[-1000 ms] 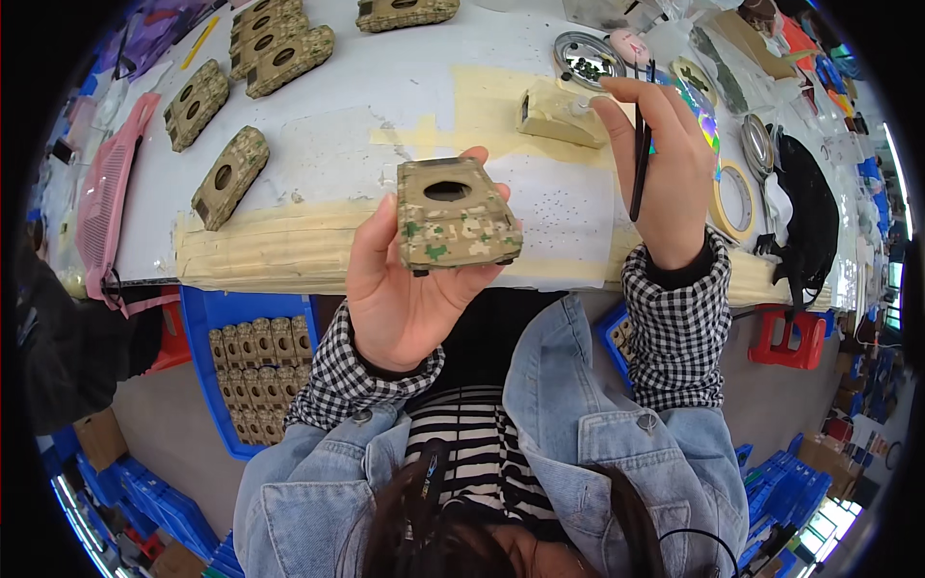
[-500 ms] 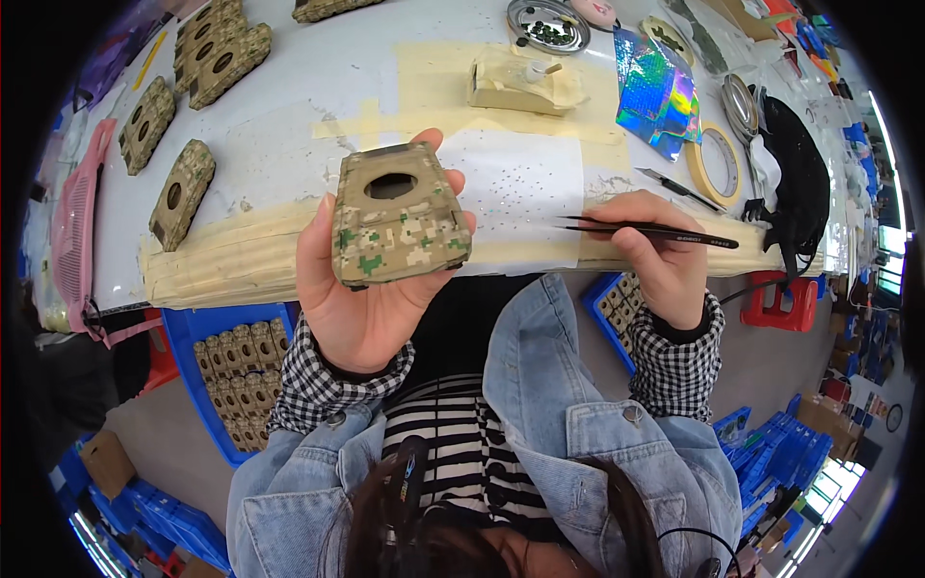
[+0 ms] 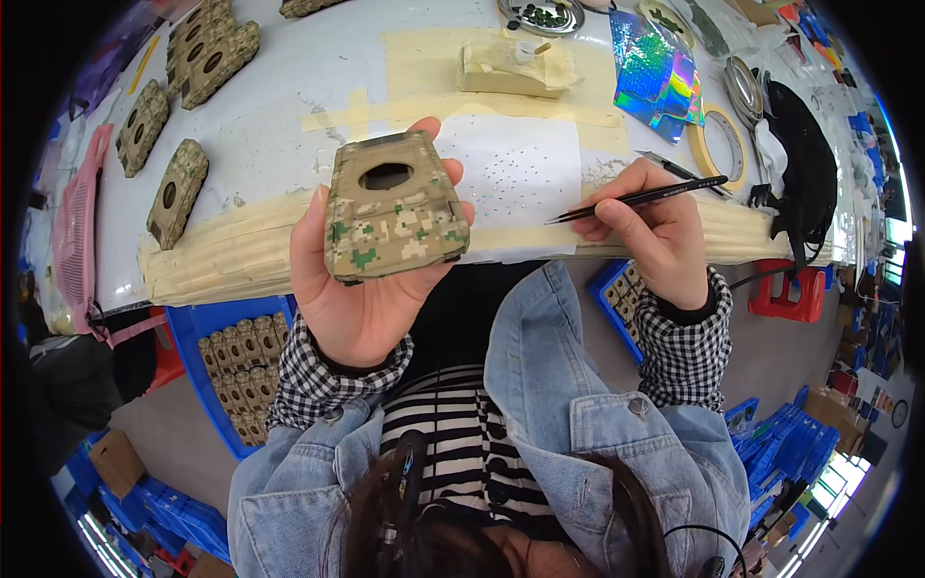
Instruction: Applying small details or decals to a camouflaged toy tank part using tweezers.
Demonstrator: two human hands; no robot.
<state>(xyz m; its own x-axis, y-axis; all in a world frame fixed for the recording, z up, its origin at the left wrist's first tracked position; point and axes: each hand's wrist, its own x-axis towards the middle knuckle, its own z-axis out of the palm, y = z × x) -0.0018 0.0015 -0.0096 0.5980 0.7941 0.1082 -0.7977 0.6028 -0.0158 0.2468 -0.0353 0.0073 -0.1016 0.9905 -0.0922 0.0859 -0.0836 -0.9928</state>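
My left hand [image 3: 355, 323] cradles a camouflage model shell [image 3: 397, 226], thumb along its left edge and fingers behind its right side. The shell has green, tan and brown pixel patches and an oval hole near its far end. In my right hand [image 3: 665, 241] is a pair of black tweezers [image 3: 655, 195], pinched between thumb and fingers, tips pointing left. Those tips are over the near right edge of a white paper sheet [image 3: 554, 144], apart from the shell. Many tiny specks lie scattered on that sheet. Whether the tips grip anything is too small to tell.
Beyond the paper stands a taped beige block [image 3: 511, 75]. Metal dish [image 3: 568, 24], shiny iridescent pouch [image 3: 655, 77], tape roll [image 3: 721, 149] and a craft knife [image 3: 674, 169] are at right. More camouflage shells [image 3: 178, 193] lie left; blue crates [image 3: 217, 409] holding others sit below the table.
The tweezers have swung, their rear end rising and the tips shifting slightly left. My right hand has turned with them. My left hand still holds the shell in nearly the same place.
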